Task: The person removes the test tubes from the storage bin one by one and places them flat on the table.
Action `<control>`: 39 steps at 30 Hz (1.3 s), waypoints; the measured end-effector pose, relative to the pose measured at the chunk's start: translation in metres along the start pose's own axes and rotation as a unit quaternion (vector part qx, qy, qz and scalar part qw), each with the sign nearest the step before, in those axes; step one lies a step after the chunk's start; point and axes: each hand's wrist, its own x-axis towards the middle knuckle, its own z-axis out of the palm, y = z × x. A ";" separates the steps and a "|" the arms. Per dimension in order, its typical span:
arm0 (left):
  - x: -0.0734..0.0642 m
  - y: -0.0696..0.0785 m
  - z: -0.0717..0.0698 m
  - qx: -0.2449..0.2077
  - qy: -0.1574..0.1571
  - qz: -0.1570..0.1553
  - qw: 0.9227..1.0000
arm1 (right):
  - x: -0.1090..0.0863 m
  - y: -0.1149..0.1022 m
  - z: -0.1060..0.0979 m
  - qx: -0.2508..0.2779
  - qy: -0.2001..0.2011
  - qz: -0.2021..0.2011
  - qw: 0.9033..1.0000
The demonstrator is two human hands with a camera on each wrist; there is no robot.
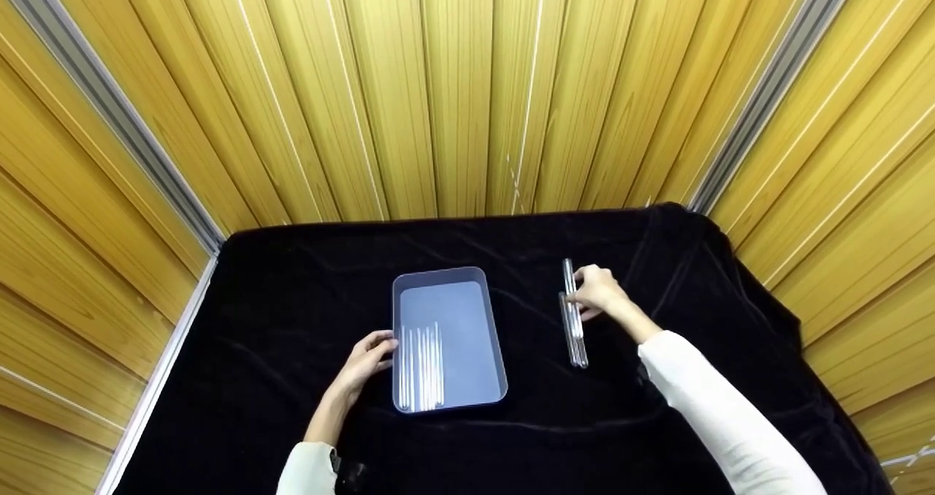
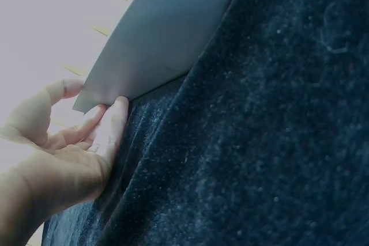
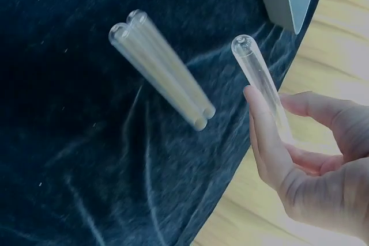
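"Where's the clear tube point(image 3: 258, 67)?"
"Pinched in the right hand point(image 1: 599, 290), above the black cloth point(image 1: 292, 320). The right wrist view separates it from two loose tubes point(image 3: 161, 67) lying side by side below; the head view overlaps them."
"And the left hand point(image 1: 361, 363)?"
"Thumb and fingers clasp the edge of the tray point(image 1: 467, 356). Only the head view shows the row of tubes point(image 1: 422, 371) inside, along its left."

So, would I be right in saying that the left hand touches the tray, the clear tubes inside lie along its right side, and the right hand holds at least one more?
Not quite: the tubes inside the tray lie along its left side, by the left hand, as the head view shows.
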 end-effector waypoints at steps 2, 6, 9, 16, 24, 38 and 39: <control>0.000 0.000 0.000 0.000 -0.001 0.003 1.000 | 0.000 0.004 -0.005 0.000 0.002 0.005 1.000; -0.001 0.000 0.001 0.000 -0.001 0.005 1.000 | -0.002 0.012 -0.010 0.001 -0.002 0.012 1.000; -0.001 0.000 0.002 0.002 -0.002 0.004 1.000 | -0.003 0.020 -0.012 0.001 -0.005 0.014 1.000; -0.003 0.000 0.001 0.003 0.004 0.004 1.000 | -0.003 0.036 -0.004 -0.007 -0.013 0.034 0.999; -0.002 0.000 0.003 -0.004 0.006 0.012 1.000 | -0.005 0.053 0.009 -0.001 -0.042 0.070 0.997; 0.002 -0.003 0.003 -0.001 0.009 0.013 1.000 | -0.005 0.064 0.022 -0.015 -0.029 0.054 0.998; 0.002 -0.003 0.003 0.000 0.008 0.012 1.000 | -0.004 0.064 0.023 -0.018 -0.027 0.053 0.998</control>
